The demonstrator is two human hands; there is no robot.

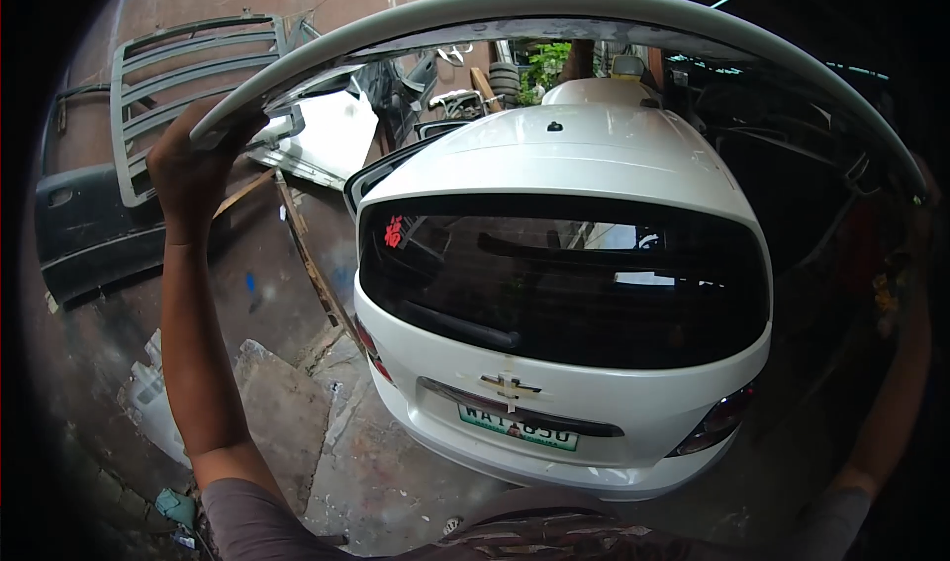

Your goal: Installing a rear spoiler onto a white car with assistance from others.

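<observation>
A long, pale car panel (554, 2), shaped like a rear spoiler, spans the top of the view and looks bent into an arch. At its left end my left hand (193, 170) is raised and closed around the edge. My right hand (918, 200) is up at the other end, deep in shadow; it appears to grip the panel, though its fingers barely show. Below and beyond the panel stands a white hatchback (594, 150), its rear toward me. Its dark rear window (564, 284) carries a wiper (460, 326) and a red sticker (394, 232).
To the left, a grey slatted frame (198, 76) and a dark car door panel (99, 230) lean by a brown wall. Behind them are a white body panel (327, 136) and stacked tyres (505, 84). A wooden strip (307, 254) lies beside the car on stained concrete.
</observation>
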